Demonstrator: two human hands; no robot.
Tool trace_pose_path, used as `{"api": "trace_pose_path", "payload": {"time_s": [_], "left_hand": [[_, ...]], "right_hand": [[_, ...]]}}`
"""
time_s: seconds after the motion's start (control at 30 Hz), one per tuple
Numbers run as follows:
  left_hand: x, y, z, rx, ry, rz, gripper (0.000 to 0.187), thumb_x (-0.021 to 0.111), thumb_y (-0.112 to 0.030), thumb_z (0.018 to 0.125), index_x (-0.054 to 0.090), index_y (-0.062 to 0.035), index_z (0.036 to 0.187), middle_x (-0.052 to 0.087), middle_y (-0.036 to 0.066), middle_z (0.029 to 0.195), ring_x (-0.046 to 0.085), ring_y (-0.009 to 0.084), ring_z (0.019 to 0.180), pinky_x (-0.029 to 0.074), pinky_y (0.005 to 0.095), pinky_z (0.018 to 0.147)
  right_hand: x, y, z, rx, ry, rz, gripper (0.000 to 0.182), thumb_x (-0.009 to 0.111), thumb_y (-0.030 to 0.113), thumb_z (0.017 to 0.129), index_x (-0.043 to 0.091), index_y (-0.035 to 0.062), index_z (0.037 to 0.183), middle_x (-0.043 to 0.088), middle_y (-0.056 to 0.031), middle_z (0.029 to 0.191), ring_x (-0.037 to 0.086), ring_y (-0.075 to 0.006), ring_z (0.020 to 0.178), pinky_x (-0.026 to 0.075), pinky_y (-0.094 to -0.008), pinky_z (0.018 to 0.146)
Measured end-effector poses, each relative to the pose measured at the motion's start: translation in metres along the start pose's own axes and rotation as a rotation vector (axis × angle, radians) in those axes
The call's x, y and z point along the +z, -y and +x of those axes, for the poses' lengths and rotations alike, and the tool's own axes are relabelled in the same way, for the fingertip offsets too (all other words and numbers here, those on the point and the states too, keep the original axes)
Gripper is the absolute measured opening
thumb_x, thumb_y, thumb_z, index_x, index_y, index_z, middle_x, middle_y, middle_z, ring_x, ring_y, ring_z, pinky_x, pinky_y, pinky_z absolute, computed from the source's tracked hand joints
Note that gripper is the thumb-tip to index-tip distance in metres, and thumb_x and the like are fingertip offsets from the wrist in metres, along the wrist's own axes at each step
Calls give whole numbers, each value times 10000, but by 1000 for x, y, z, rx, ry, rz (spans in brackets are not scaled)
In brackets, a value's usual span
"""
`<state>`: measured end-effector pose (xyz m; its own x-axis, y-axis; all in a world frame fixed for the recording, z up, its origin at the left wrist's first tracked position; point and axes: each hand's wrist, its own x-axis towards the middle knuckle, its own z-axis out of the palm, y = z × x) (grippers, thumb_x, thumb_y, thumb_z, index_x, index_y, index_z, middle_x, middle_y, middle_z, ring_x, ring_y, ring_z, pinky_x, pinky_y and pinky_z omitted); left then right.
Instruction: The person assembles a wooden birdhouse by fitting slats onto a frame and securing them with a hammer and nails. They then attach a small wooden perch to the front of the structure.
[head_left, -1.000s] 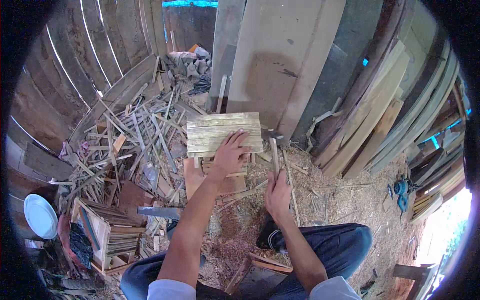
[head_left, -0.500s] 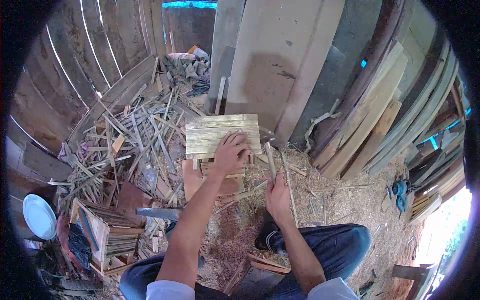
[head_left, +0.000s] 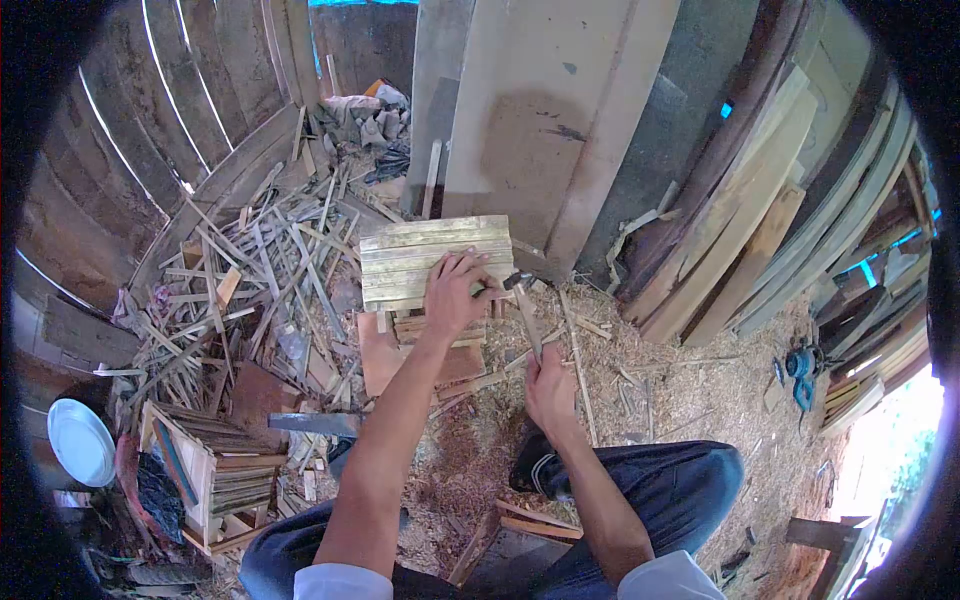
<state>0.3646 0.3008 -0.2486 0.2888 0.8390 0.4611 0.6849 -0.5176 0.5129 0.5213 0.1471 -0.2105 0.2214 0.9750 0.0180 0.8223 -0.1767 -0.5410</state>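
The left hand (head_left: 452, 292) stayed pressed flat on the slatted panel (head_left: 425, 258) atop the wood stack, while the right hand (head_left: 548, 385), gripping the hammer (head_left: 526, 318), had swung its head toward the panel's right edge.

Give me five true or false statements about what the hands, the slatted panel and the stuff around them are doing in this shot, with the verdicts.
1. The left hand rests on the slatted wooden panel. True.
2. The right hand grips a hammer by its wooden handle. True.
3. The hammer head is raised high above the leaning boards. False: it sits low, by the panel's right edge near the left fingers.
4. A white plate lies at the far left. True.
5. The ground under the panel is bare concrete. False: it is covered in sawdust and wood scraps.
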Motion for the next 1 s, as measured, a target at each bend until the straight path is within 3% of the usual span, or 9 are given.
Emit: {"api": "trace_pose_path", "payload": {"time_s": [0.1, 0.17, 0.37, 0.43, 0.47, 0.53, 0.57, 0.63, 1.0], "left_hand": [[1, -1, -1, -1, -2, 33, 358, 745, -394, 720, 692, -121, 945, 572, 64, 1299, 488, 260, 1225, 311, 444, 1073], [3, -3, -1, -30, -61, 11, 248, 750, -318, 713, 670, -123, 844, 609, -1, 1228, 499, 228, 1200, 312, 420, 1080], [-4, -4, -1, -7, -50, 21, 272, 751, -331, 721, 636, -113, 836, 595, 20, 1249, 492, 227, 1211, 314, 427, 1077], [-2, 0, -1, 9, -49, 11, 274, 752, -332, 722, 628, -110, 823, 596, 18, 1247, 489, 225, 1217, 313, 428, 1080], [0, 1, -1, 23, -44, 3, 277, 753, -334, 723, 621, -107, 810, 597, 15, 1245, 487, 223, 1224, 312, 428, 1082], [0, -1, -1, 11, -43, -5, 303, 759, -342, 718, 646, -107, 873, 589, 41, 1265, 489, 242, 1221, 309, 436, 1086], [-1, -2, -1, -5, -44, -9, 342, 764, -351, 713, 671, -108, 936, 581, 67, 1285, 491, 261, 1217, 306, 445, 1090], [-5, -3, -1, 6, -42, -8, 328, 765, -347, 709, 654, -101, 896, 588, 60, 1275, 490, 262, 1218, 311, 443, 1084], [-4, -1, -2, 30, -70, -41, 297, 768, -322, 700, 608, -99, 813, 617, 18, 1220, 494, 258, 1200, 340, 434, 1039]], "right_hand": [[-3, 8, 1, -7, -1, -6, 207, 480, 222, 957, 408, 33, 1000, 594, -279, 660, 576, -512, 624, 449, -587, 555], [-4, 10, 1, -16, -9, -2, 211, 476, 224, 959, 412, 31, 1016, 598, -272, 662, 578, -512, 624, 451, -590, 560], [20, -28, 5, 4, -22, 61, 236, 491, 227, 955, 437, 16, 1044, 594, -286, 715, 558, -513, 630, 429, -591, 537], [27, -38, 11, -67, -201, 131, 229, 515, 270, 960, 459, 48, 966, 571, -170, 652, 529, -372, 480, 402, -471, 417], [26, -46, 15, -66, -204, 130, 229, 515, 270, 960, 459, 48, 966, 571, -170, 652, 529, -372, 480, 402, -471, 417], [9, -40, 26, 557, 260, 1133, 255, 534, 333, 962, 455, 100, 898, 456, -8, 597, 409, -152, 405, 319, -303, 354], [4, -34, 27, 556, 259, 1134, 255, 534, 333, 962, 455, 100, 898, 456, -8, 597, 409, -152, 405, 319, -303, 354], [-5, -23, 24, 626, 353, 1051, 280, 539, 384, 962, 422, 166, 831, 341, 83, 598, 286, -12, 441, 216, -189, 354], [3, -24, 21, 646, 444, 1125, 275, 543, 390, 957, 429, 169, 840, 334, 81, 583, 308, -38, 432, 218, -217, 357]]}}
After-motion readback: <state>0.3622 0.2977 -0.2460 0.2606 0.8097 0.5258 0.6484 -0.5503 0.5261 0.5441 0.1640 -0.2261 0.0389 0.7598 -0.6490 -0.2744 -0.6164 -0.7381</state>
